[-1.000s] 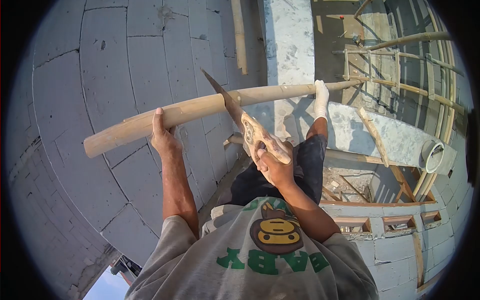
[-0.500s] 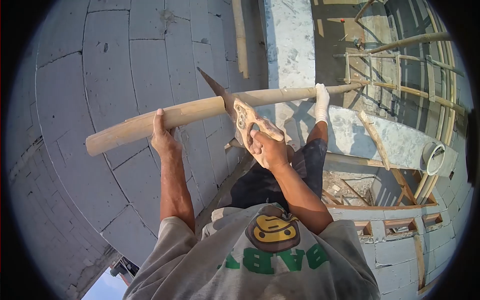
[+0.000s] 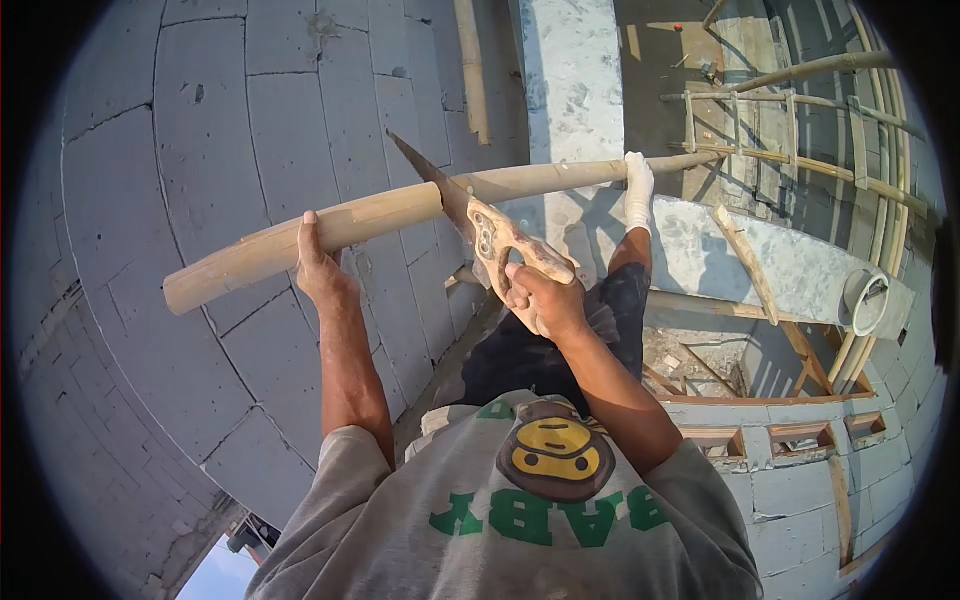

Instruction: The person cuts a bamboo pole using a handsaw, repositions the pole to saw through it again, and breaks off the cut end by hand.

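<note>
A long bamboo pole (image 3: 370, 215) stretches across in front of me, from the grey block wall on the left towards the scaffolding on the right. My left hand (image 3: 326, 268) grips it near its thick left end, thumb on top. In my right hand (image 3: 546, 300) is a handsaw (image 3: 505, 248), fingers wrapped through its worn wooden handle. The narrow blade crosses the pole to the right of my left hand, its tip pointing up and left past the bamboo. My foot in a white sock (image 3: 638, 190) presses on the pole further right.
A pale concrete ledge (image 3: 575, 90) runs under the pole, with a drop beyond it. Bamboo scaffolding (image 3: 800, 160) stands at right. A loose wood strip (image 3: 745, 262) and a white bucket (image 3: 868, 303) are on the right-hand ledge. Below are wooden-framed openings (image 3: 800, 438).
The view has shifted slightly. Against the pole, the handsaw and my right hand have drawn back a little towards my body. My left hand keeps its hold.
</note>
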Motion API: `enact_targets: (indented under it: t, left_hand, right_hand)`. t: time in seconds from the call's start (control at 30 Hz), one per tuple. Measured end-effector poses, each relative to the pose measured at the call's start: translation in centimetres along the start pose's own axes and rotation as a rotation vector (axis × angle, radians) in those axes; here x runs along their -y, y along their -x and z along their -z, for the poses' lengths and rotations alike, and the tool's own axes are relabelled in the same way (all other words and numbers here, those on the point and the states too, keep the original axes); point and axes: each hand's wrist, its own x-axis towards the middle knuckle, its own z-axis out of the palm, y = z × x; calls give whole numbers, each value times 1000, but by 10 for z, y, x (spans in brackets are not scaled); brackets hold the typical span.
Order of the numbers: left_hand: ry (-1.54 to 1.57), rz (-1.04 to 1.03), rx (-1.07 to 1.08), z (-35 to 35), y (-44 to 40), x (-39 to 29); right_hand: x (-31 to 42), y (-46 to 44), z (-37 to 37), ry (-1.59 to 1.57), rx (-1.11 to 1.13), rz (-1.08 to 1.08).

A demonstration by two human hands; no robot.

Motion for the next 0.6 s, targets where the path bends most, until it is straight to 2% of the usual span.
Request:
enact_targets:
  t: [0.1, 0.13, 0.23, 0.27, 0.33, 0.47, 0.6]
  left_hand:
    - [17, 25, 57, 10, 10, 1]
    - [4, 12, 25, 13, 10, 4]
    - [6, -4, 27, 2, 8, 0]
    - [-6, 0, -7, 7, 7, 6]
    - [-20, 34, 34, 5, 6, 5]
    - [-17, 28, 1, 1, 3, -4]
    - [8, 24, -12, 2, 9, -2]
  right_hand:
    - [-5, 30, -27, 147, -46, 106]
    - [-7, 29, -17, 124, 3, 71]
    - [31, 51, 14, -78, -51, -112]
    - [34, 55, 18, -14, -69, -157]
    - [53, 43, 7, 80, -54, -148]
    - [46, 16, 0, -66, -68, -151]
    - [37, -3, -3, 46, -3, -120]
